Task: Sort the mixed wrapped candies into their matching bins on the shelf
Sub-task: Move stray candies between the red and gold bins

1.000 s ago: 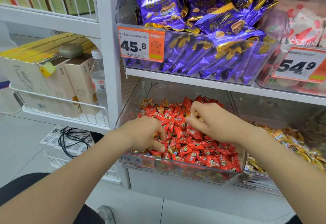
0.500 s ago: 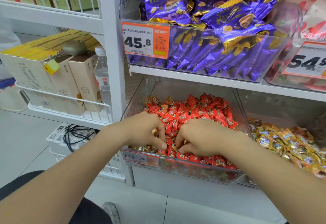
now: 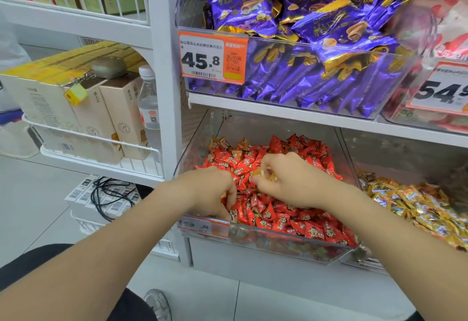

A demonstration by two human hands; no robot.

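Left hand (image 3: pixel 211 194): fingers curled down into the red candies (image 3: pixel 286 217) at the front left of the clear bin (image 3: pixel 283 241); whether it holds any cannot be told.
Right hand (image 3: pixel 293 182): just beside the left, over the middle of the pile, thumb and fingers pinching a gold candy (image 3: pixel 266 174).
Gold heap (image 3: pixel 415 204): in the neighbouring bin, right of the right hand.
Stray gold wrappers (image 3: pixel 222 143): among the red, beyond the left hand.
Shelf (image 3: pixel 278 110): above both hands, carrying purple packets (image 3: pixel 316 75) and a price tag (image 3: pixel 212 58) reading 45.8.
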